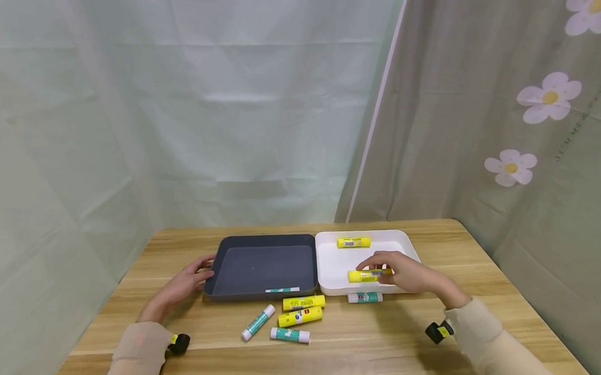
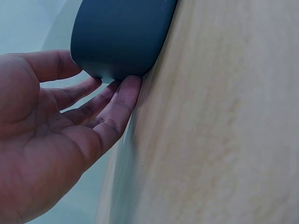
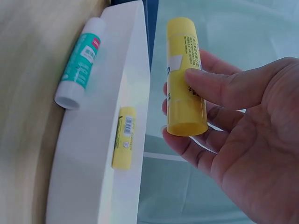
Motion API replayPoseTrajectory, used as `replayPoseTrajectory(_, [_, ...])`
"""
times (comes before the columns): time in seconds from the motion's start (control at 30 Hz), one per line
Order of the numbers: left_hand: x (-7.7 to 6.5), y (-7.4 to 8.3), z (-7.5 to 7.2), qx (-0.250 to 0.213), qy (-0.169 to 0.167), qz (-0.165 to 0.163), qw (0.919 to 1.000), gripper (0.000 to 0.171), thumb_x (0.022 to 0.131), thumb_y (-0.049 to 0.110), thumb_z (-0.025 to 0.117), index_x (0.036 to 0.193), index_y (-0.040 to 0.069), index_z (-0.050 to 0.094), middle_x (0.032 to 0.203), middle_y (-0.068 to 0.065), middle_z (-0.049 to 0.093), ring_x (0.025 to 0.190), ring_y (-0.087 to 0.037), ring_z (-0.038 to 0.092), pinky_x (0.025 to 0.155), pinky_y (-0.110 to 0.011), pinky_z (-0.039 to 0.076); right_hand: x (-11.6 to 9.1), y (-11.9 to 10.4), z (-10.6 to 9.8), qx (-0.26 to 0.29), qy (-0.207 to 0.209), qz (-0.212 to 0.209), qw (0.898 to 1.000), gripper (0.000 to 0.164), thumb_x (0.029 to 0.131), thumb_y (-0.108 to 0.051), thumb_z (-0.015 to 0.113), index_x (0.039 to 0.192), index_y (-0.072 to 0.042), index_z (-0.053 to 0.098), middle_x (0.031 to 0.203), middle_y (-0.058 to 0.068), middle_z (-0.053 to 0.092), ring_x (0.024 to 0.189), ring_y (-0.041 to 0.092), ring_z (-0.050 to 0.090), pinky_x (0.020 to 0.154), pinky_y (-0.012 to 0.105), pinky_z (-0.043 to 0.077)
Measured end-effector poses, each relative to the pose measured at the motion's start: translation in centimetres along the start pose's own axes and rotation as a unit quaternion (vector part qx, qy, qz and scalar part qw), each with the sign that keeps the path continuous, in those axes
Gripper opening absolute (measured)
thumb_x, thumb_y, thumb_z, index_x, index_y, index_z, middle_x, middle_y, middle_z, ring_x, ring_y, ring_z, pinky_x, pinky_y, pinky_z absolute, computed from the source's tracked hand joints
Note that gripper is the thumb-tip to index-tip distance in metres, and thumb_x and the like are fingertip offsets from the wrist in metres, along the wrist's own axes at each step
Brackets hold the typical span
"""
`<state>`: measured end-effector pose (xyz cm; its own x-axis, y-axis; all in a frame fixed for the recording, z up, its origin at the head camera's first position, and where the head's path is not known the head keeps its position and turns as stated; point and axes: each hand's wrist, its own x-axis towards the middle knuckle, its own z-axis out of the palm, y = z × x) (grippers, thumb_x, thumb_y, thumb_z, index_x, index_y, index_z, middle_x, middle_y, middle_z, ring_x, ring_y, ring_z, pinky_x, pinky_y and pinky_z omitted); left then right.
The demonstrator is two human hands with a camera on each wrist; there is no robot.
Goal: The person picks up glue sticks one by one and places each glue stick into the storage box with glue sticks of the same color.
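Observation:
My right hand (image 1: 402, 270) holds a yellow glue stick (image 3: 180, 93) between thumb and fingers, above the white tray (image 1: 332, 266). Another yellow glue stick (image 1: 354, 242) lies at the back of that tray. At the left, my left hand (image 1: 190, 283) rests its fingertips against the outer wall of the dark grey tray (image 2: 119, 37). One green-and-white glue stick (image 1: 282, 290) lies along that tray's front inner side, partly hidden by the rim.
Two yellow glue sticks (image 1: 300, 316) lie on the wooden table (image 1: 354, 355) before the dark tray. Green-and-white ones lie nearby: one slanted (image 1: 258, 322), one sideways (image 1: 290, 335), and another (image 1: 364, 297) by the white tray's front wall. Curtains (image 1: 263, 125) hang behind.

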<state>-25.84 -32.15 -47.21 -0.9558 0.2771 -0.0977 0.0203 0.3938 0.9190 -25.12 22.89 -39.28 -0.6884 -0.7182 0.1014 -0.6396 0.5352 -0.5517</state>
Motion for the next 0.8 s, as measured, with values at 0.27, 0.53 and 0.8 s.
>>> replayPoseTrajectory(0.27, [0.1,-0.1,0.0,0.000,0.002,-0.003,1.0000,0.061,0.112,0.013,0.045,0.163,-0.005,0.017,0.157,-0.037,0.024,0.141,-0.053,0.037,0.107,-0.057,0.045,1.0,1.0,-1.4,0.010,-0.015,0.020,1.000,0.048,0.092,0.015,0.064,0.130,-0.013,0.072,0.122,0.000,0.069,0.108,0.020,0.062,0.093,0.039,0.053])
replayPoseTrajectory(0.53, [0.3,-0.3,0.0,-0.003,-0.002,0.010,0.9999,0.061,0.112,0.010,0.046,0.162,-0.007,0.017,0.155,-0.038,0.026,0.139,-0.054,0.039,0.105,-0.057,0.047,2.1,2.3,-2.4,0.024,-0.016,0.013,1.000,0.042,0.092,0.014,0.064,0.128,-0.006,0.072,0.107,0.002,0.068,0.095,0.022,0.058,0.081,0.033,0.052])
replayPoseTrajectory(0.8, [0.4,-0.5,0.2,-0.013,-0.004,0.014,0.9998,0.060,0.111,0.009,0.047,0.162,-0.007,0.019,0.154,-0.037,0.028,0.138,-0.052,0.041,0.104,-0.053,0.048,3.2,3.8,-3.0,0.042,-0.029,0.024,0.998,0.042,0.093,0.014,0.062,0.129,-0.004,0.071,0.098,0.007,0.063,0.089,0.020,0.053,0.075,0.029,0.049])
